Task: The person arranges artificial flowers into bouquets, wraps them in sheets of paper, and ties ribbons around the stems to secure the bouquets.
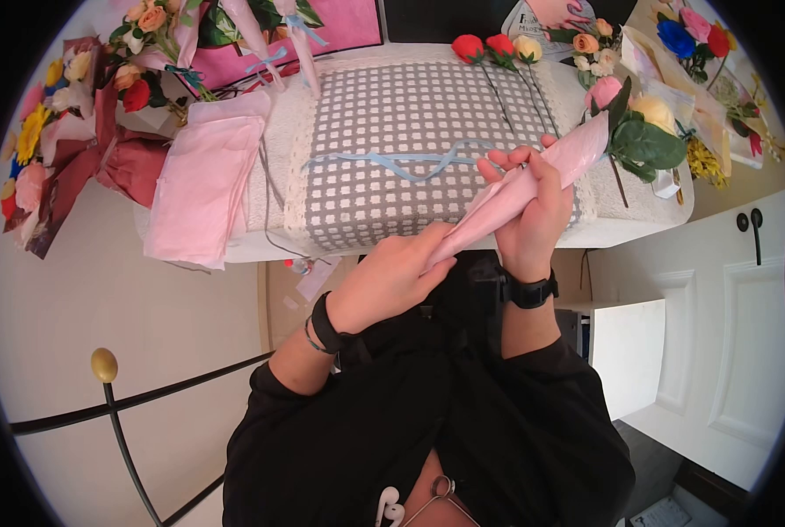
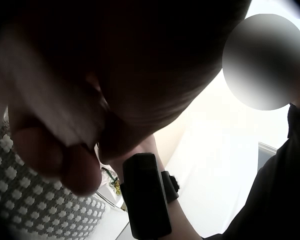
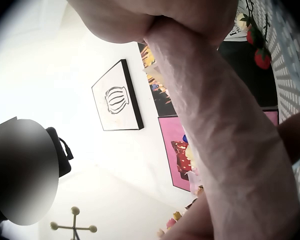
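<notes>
A slim roll of pink wrapping paper (image 1: 498, 200) slants up to the right over the near side of the table. My left hand (image 1: 392, 274) pinches its narrow lower end between thumb and fingers. The right hand (image 1: 537, 211) grips it higher up, palm upward, with fingers curled round it. In the right wrist view the crinkled pink paper (image 3: 230, 130) runs down from that hand. At its wide upper end, a pink rose (image 1: 603, 92) and a cream rose (image 1: 654, 114) with green leaves overlap it. The left wrist view is dark, showing mostly the left hand (image 2: 80, 150).
A pale blue ribbon (image 1: 423, 165) lies on the grey checked cloth (image 1: 366, 105). Behind it are two red roses (image 1: 468, 48) and a cream one. Pink paper sheets (image 1: 203, 180) are stacked at left. Bouquets (image 1: 111, 132) line both sides; a white door (image 1: 735, 334) stands right.
</notes>
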### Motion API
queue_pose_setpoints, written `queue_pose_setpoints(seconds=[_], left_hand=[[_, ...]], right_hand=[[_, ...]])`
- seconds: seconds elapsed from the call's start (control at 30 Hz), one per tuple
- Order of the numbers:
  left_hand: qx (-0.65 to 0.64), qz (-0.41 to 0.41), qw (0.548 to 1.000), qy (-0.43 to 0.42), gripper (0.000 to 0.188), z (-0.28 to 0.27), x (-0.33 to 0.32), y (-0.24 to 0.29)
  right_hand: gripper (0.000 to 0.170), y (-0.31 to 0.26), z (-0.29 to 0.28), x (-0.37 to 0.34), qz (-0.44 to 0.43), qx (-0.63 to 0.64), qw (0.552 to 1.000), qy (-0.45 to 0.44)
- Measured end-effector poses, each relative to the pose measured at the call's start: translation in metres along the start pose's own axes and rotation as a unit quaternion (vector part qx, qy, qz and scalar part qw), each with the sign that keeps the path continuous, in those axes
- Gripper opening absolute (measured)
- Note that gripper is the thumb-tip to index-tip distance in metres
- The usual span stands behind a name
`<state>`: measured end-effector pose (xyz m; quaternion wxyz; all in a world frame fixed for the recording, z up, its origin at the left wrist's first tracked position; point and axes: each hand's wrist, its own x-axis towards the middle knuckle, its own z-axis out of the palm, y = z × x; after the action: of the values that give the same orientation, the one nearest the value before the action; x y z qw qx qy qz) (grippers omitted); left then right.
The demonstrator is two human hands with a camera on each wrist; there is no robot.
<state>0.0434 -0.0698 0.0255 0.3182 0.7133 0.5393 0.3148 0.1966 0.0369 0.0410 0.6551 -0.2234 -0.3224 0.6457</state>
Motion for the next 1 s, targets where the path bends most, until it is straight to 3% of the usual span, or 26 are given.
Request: queue_pose_setpoints(seconds=[0.17,0.27,0.33,0.5,0.57,0.63,0.67,0.8,0.9,1.0], left_hand=[[0.012,0.005,1.0,0.024,0.047,0.002,-0.001,0.002],[-0.031,0.062,0.994,0.087,0.055,0.001,-0.001,0.007],[-0.122,-0.032,0.992,0.021,0.062,-0.006,-0.001,0.008],[-0.022,-0.02,0.999,-0.032,0.057,-0.019,0.009,0.015],[-0.003,-0.014,0.998,-0.063,0.053,-0.019,0.014,0.011],[-0.172,-0.01,0.985,-0.025,0.045,-0.012,0.015,-0.002],[-0.19,-0.014,0.982,0.009,0.037,-0.007,0.018,-0.005],[-0.197,-0.035,0.98,-0.005,0.032,-0.001,0.023,-0.023],[-0.224,-0.03,0.973,0.039,0.026,0.013,0.024,-0.03],[-0.274,-0.053,0.939,0.198,0.021,0.02,0.026,-0.023]], right_hand=[[0.039,0.002,-0.001,0.0,-0.003,0.008,1.0,0.014],[0.038,0.002,-0.001,0.001,-0.006,0.003,1.0,0.015],[0.038,0.002,0.001,-0.001,-0.004,-0.003,1.0,0.008],[0.034,0.002,0.005,-0.005,-0.002,0.009,1.0,-0.012],[0.032,0.001,-0.002,-0.003,0.038,0.007,0.997,-0.072],[0.031,0.001,-0.006,-0.001,0.062,0.016,0.993,-0.095],[0.03,0.002,-0.007,-0.001,0.088,0.026,0.989,-0.119],[0.028,0.006,-0.008,-0.002,0.122,0.049,0.974,-0.184],[0.025,0.012,-0.012,0.004,0.139,0.066,0.957,-0.246],[0.026,0.015,-0.014,0.009,0.145,0.081,0.942,-0.291]])
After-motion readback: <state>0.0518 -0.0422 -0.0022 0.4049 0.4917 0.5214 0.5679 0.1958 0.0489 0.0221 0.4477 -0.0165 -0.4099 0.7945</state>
